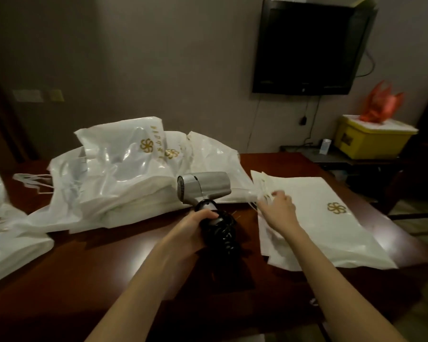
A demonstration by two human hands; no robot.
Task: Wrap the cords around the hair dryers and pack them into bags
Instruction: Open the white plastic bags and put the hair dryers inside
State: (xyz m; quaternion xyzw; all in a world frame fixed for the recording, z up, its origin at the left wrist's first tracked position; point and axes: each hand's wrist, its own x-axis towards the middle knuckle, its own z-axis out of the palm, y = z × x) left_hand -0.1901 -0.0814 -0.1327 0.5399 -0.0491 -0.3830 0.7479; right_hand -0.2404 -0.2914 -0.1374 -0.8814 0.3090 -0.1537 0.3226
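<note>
A silver hair dryer (204,186) stands upright above the dark wooden table (124,262), its barrel lying sideways. Its black coiled cord (224,233) is bundled around the handle. My left hand (195,225) grips that handle together with the cord. To the right lies a flat white bag (331,225) with a gold flower logo. My right hand (278,206) pinches the white string handles at this bag's left, open end. The fingertips are partly hidden by the strings.
A heap of white logo bags (124,174) fills the table behind the dryer, and another white bag (8,233) lies at the left edge. A wall television (309,45) hangs at the back right. A yellow bin (371,139) with a red bag stands on a low side table.
</note>
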